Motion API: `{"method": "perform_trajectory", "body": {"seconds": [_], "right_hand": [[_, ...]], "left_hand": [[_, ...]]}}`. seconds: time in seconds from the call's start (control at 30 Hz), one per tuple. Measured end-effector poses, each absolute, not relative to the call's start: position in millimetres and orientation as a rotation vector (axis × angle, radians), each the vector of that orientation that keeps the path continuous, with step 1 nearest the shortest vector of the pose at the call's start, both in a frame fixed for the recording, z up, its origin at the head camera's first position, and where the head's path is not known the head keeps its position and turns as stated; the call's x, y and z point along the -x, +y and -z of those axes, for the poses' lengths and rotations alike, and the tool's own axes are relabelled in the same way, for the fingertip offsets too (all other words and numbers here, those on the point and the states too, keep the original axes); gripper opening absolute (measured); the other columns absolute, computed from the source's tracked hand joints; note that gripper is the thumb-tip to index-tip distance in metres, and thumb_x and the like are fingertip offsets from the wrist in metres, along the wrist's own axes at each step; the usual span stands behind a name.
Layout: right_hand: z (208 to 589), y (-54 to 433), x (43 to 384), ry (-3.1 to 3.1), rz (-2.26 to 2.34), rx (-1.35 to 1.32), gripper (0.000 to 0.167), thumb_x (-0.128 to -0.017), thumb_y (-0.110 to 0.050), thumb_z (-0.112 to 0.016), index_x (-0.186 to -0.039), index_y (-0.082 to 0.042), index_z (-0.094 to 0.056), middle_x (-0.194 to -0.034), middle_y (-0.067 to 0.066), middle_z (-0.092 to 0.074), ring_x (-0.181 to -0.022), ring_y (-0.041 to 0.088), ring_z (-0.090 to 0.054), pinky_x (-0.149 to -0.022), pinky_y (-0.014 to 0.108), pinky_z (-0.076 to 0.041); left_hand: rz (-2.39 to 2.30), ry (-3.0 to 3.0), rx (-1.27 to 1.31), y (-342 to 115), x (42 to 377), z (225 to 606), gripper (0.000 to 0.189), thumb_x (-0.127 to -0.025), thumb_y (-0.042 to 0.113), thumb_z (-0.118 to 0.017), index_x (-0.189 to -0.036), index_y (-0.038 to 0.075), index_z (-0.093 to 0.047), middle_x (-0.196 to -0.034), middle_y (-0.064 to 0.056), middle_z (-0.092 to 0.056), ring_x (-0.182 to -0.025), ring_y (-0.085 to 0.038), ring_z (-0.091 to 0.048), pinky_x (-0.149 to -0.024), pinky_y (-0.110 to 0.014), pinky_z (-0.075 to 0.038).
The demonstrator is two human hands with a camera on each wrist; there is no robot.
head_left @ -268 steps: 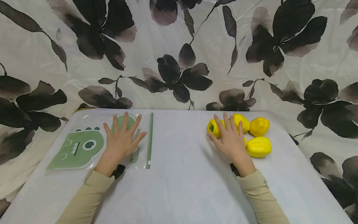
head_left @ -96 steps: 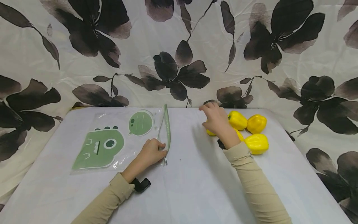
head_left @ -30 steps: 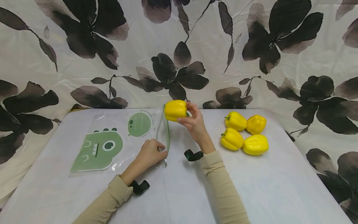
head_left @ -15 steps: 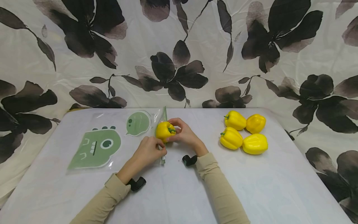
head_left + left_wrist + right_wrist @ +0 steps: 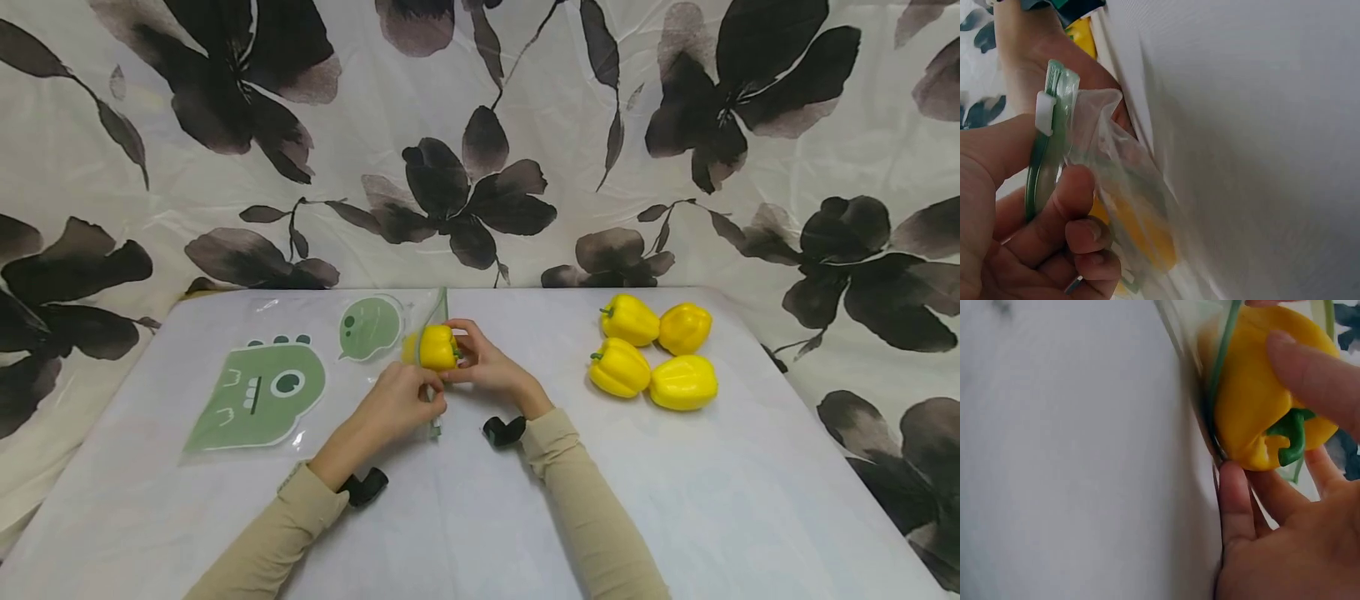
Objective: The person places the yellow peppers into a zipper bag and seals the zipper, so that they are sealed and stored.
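The right hand (image 5: 1291, 531) holds one yellow pepper (image 5: 1250, 394), whose green stem (image 5: 1296, 434) is turned toward the palm and whose other end is behind green-edged clear plastic (image 5: 1200, 312).

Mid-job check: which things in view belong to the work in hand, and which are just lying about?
Part of the job:
zip bag, held near its opening by the left hand
held pepper, partly inside it, in the right hand
four loose peppers, untouched, probably waiting

Surroundings only:
white tabletop
floral cloth behind it
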State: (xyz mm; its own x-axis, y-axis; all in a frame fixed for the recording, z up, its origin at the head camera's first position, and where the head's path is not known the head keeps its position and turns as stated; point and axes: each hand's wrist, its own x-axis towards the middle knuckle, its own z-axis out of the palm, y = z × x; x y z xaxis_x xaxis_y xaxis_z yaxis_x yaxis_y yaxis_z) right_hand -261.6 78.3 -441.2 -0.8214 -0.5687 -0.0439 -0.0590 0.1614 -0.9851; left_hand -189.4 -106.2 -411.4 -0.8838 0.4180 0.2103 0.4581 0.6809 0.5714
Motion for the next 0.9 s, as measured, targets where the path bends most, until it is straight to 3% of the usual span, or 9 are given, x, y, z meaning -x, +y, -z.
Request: {"method": "perform_trajectory", "body": {"seconds": [0.2, 0.4, 0.6, 0.77, 0.9], "right_hand": [[437, 71, 269, 2.174, 1.607, 0.579, 0.075, -0.087, -0.009, -0.072, -0.148, -0.020, -0.029, -0.138, 0.015, -0.052, -0.111, 0.025, -0.053, -0.095, 0.037, -0.040], [431, 68, 281, 2.230, 1.591, 0.503, 0.075, -0.088, -0.014, -0.074, -0.149, -0.023, -0.032, -0.139, 0.016, -0.048, -0.097, 0.024, -0.052, -0.081, 0.030, -0.044], [431, 67, 292, 2.265, 1.589, 0.468, 0.072, -0.091, -0.011, -0.068, -0.153, -0.020, -0.033, -0.143, 0.017, -0.044, -0.096, 0.025, -0.052, -0.073, 0.029, -0.043], [431, 63, 294, 2.297, 1.586, 0.435, 0.072, -0.091, -0.010, -0.068, -0.153, -0.019, -0.034, -0.140, 0.019, -0.044, -0.100, 0.025, -0.051, -0.077, 0.031, -0.042], [430, 59, 295, 2.324, 1.588, 0.402, 0.071, -0.090, -0.008, -0.067, -0.152, -0.018, -0.036, -0.128, 0.020, -0.049, -0.099, 0.025, -0.051, -0.083, 0.033, -0.041]], "left_hand": [[0.950, -2.806, 0.836, -107, 188, 409, 0.005, -0.076, 0.003, -0.070, -0.080, 0.002, -0.073, -0.060, 0.006, -0.055, -0.053, -0.006, -0.044, -0.050, -0.022, -0.039], [0.947, -2.813, 0.866, -103, 187, 406, 0.005, -0.077, 0.003, -0.069, -0.081, 0.002, -0.073, -0.061, 0.005, -0.056, -0.055, -0.007, -0.045, -0.051, -0.022, -0.040], [0.980, -2.853, 0.890, -101, 187, 409, 0.004, -0.079, 0.004, -0.068, -0.081, 0.003, -0.072, -0.057, 0.006, -0.052, -0.052, -0.006, -0.043, -0.049, -0.021, -0.037], [0.991, -2.824, 0.918, -101, 188, 413, 0.004, -0.080, 0.005, -0.068, -0.082, 0.004, -0.072, -0.055, 0.008, -0.049, -0.049, -0.003, -0.040, -0.047, -0.021, -0.036], [0.991, -2.774, 0.991, -101, 187, 414, 0.001, -0.079, 0.006, -0.070, -0.079, 0.005, -0.071, -0.055, 0.009, -0.050, -0.049, -0.001, -0.041, -0.047, -0.020, -0.037]]}}
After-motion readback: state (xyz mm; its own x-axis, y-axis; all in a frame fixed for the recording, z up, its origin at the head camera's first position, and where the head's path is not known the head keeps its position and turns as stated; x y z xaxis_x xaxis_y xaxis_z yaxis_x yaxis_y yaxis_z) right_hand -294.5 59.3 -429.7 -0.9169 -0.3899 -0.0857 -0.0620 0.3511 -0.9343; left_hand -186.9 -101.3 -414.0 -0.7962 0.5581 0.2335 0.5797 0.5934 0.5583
